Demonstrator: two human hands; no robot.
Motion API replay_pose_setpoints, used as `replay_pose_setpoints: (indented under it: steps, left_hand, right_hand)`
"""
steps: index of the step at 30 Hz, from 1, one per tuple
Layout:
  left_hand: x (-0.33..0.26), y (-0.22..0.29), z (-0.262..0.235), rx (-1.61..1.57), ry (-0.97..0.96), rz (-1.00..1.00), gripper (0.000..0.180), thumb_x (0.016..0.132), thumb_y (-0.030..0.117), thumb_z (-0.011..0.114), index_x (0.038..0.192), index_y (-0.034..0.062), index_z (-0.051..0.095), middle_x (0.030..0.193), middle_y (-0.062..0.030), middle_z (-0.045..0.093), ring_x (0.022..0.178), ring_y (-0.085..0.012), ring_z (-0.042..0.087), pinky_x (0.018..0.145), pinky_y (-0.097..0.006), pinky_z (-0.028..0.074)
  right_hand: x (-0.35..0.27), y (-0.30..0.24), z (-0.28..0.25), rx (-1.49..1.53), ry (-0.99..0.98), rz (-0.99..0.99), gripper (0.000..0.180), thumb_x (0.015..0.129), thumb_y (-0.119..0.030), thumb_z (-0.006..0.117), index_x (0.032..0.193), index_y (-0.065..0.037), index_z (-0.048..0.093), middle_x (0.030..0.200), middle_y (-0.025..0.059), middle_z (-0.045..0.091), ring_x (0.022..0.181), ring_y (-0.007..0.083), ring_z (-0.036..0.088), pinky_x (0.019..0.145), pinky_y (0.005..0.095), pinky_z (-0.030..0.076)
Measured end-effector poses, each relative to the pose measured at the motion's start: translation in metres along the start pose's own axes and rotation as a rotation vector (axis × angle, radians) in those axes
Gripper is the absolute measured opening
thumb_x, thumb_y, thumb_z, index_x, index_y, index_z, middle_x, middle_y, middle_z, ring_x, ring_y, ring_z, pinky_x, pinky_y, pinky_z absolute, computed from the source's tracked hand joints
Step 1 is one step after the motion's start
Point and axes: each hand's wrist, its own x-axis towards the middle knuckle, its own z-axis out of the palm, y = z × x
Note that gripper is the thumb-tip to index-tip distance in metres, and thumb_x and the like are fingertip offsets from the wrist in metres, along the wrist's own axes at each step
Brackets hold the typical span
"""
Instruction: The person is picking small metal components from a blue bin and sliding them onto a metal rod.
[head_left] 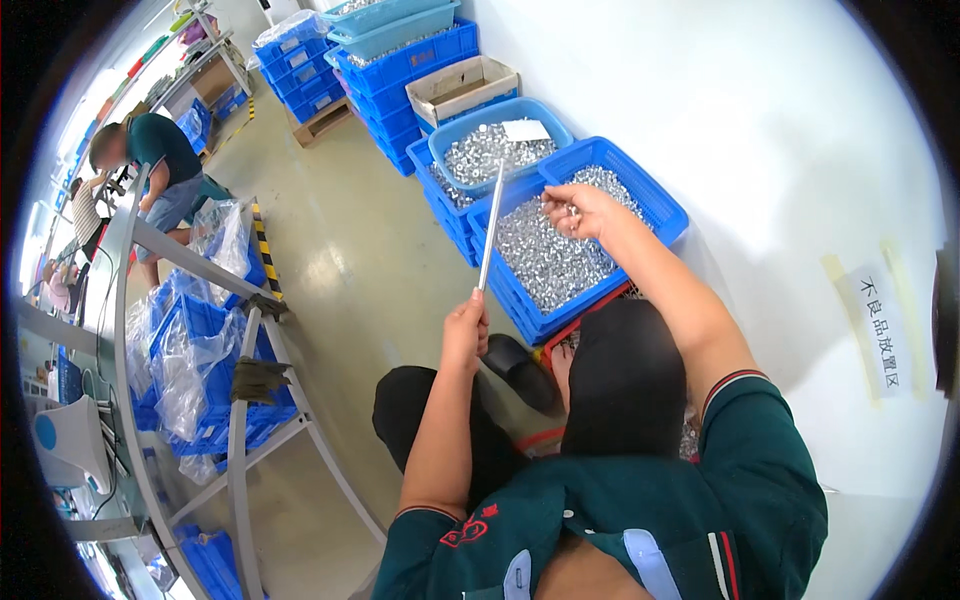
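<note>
— What kind of room is this?

— A workshop with a smooth pale green floor (350, 260) and a plain white wall (760, 130) on the right, with a paper label (882, 325) taped to it.

— And the furniture?

— A grey metal table frame (240, 430) runs along the left, blue crates in clear plastic bags (190, 350) beneath it. Further back, stacked blue crates (300, 65) sit on a wooden pallet (320, 122), and shelving (195, 50) stands in bright light.

Right hand (578, 209) pinched item too small.
</note>
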Motion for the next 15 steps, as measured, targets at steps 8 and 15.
replay_pose_setpoints:
  steps: [8, 15]
  left_hand:
    - [-0.002, -0.001, 0.01, -0.161, -0.054, -0.088, 0.042, 0.087, 0.045, 0.047, 0.062, 0.0114, 0.039, 0.045, 0.0045, 0.022, 0.033, -0.007, 0.019, 0.034, -0.023, 0.013]
    - [0.006, -0.006, 0.009, -0.148, -0.045, -0.108, 0.042, 0.088, 0.044, 0.045, 0.063, 0.0108, 0.039, 0.044, 0.0048, 0.021, 0.033, -0.0071, 0.018, 0.034, -0.024, 0.013]
  right_hand:
    - [0.054, 0.038, -0.039, 0.172, 0.035, 0.098, 0.016, 0.085, -0.016, 0.051, 0.075, -0.003, 0.049, 0.064, 0.0048, 0.046, 0.05, 0.0106, 0.04, 0.037, 0.0198, 0.029]
    - [0.086, 0.071, -0.06, 0.531, 0.019, -0.087, 0.017, 0.084, -0.015, 0.051, 0.078, 0.001, 0.05, 0.072, 0.0094, 0.05, 0.061, 0.0185, 0.05, 0.051, 0.0277, 0.045]
